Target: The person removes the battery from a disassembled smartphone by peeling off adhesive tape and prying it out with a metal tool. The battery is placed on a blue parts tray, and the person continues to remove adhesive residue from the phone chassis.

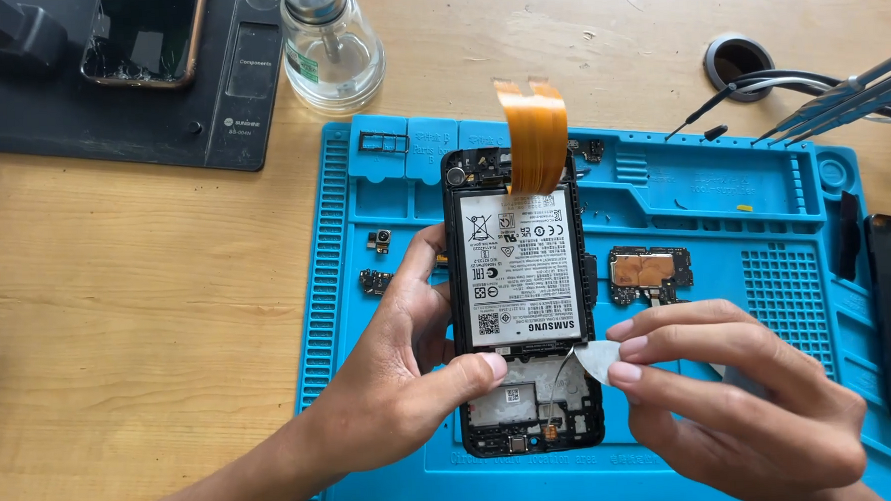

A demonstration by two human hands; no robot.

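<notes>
The phone [523, 297] lay open at the centre of the frame on the blue mat [728, 298], back cover off, small parts already out beside it, orange flex cable [534, 136] lifted clear. The battery [519, 267] was still seated. The left hand [401, 383] curled around the frame's left edge, thumb across the lower part; the right hand [732, 398] pinched a pale pick [598, 359] at the battery's lower right corner, so prying looked barely begun.

Head view — steep, close, downward
</notes>
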